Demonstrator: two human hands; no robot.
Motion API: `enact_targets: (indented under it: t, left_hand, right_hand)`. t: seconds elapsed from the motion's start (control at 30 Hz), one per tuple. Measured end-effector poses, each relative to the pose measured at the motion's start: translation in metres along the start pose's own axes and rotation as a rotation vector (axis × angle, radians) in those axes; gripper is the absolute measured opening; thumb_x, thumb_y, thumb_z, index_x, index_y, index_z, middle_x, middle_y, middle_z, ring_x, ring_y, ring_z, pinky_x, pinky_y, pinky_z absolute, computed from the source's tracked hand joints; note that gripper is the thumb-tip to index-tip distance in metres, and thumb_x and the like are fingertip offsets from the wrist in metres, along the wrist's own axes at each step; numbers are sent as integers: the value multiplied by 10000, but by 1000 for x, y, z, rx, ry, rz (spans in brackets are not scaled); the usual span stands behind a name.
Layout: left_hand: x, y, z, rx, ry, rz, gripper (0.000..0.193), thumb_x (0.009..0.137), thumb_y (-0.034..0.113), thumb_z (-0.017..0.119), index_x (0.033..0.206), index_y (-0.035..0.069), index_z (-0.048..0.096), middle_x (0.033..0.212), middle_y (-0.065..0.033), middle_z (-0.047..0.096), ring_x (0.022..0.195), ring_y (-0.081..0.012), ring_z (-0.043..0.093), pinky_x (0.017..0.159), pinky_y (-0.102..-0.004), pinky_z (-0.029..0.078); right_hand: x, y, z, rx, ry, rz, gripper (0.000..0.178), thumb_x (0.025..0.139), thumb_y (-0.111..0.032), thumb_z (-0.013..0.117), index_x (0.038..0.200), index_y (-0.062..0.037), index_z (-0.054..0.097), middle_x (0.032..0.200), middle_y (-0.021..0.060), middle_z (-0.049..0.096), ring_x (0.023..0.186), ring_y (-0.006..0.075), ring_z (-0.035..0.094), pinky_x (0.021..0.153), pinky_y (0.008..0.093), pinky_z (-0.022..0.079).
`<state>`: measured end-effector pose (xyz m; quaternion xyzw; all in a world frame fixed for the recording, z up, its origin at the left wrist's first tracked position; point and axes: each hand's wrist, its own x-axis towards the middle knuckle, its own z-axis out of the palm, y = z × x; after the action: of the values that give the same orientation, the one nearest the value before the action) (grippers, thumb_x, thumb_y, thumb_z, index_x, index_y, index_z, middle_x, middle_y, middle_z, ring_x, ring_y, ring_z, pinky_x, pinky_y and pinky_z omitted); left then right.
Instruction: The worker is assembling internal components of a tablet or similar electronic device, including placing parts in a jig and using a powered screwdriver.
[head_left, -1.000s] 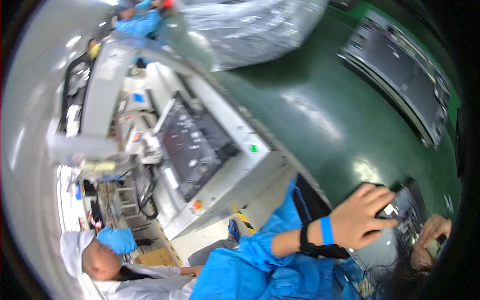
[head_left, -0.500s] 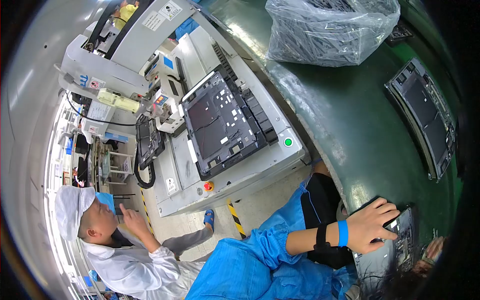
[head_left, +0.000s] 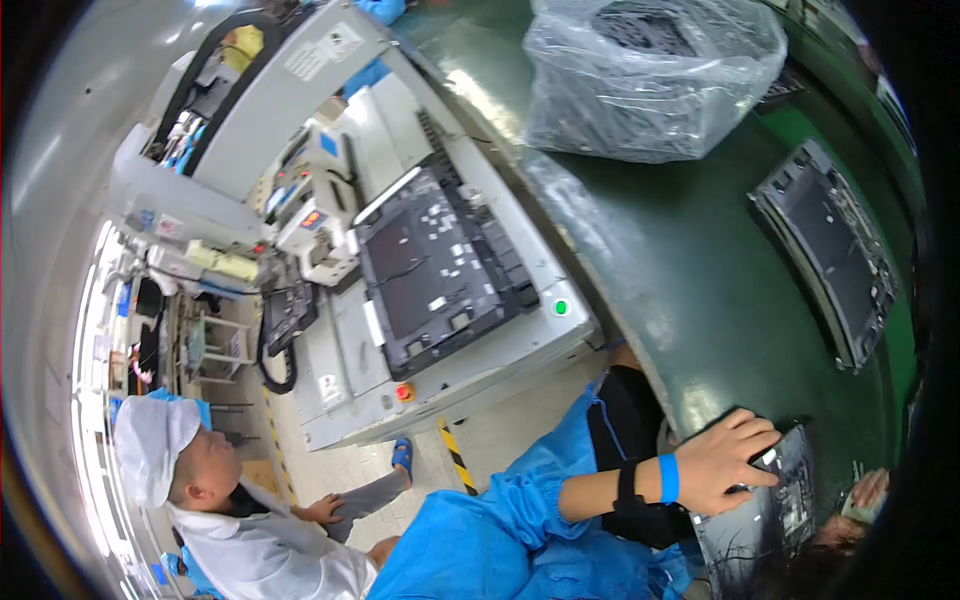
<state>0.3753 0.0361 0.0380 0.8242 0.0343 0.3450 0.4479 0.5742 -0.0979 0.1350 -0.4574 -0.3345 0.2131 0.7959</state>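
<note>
My left hand [head_left: 722, 465], with a blue band and a black strap at its wrist, bends its fingers over a laptop housing [head_left: 715, 535] at the lower right. Something dark shows beneath the palm, too covered to name. Small electronic parts [head_left: 795, 490] show on the housing beside the fingertips. Only part of my right hand [head_left: 868, 488] appears, close to the lower right rim. Its fingers are near a small pale thing, and dark hair and shadow hide much of it. Whether that hand grips anything is unclear.
Another laptop housing [head_left: 835, 250] lies on the green table [head_left: 650, 260], near a clear plastic bag [head_left: 650, 90] of dark parts. Left of the table stands a machine [head_left: 480, 385] bearing a black fixture [head_left: 430, 265]. A person in white [head_left: 260, 545] sits at the lower left.
The whole view has shifted slightly. My left hand stays on the laptop housing, its fingers little changed. The seated person's raised hand has come down towards the lap.
</note>
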Motion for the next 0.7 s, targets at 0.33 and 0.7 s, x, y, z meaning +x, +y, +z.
enact_targets:
  t: [0.33,0.7]
  left_hand:
    - [6,-6,-18,156,-2,-30,332,660,80,736,986,138,758,1015,-145,652,942,-312,624,816,-439,488]
    - [12,-2,-17,254,-171,-104,421,671,209,689,1086,178,750,1036,-136,619,934,-301,584,819,-433,431]
  right_hand:
    - [3,10,38,8,-49,18,804,920,-676,399,1334,12,423,627,51,490,524,169,419,478,305,343]
    - [8,12,29,-30,-173,-7,676,918,-592,500,1251,-4,490,611,68,560,485,192,510,458,323,441]
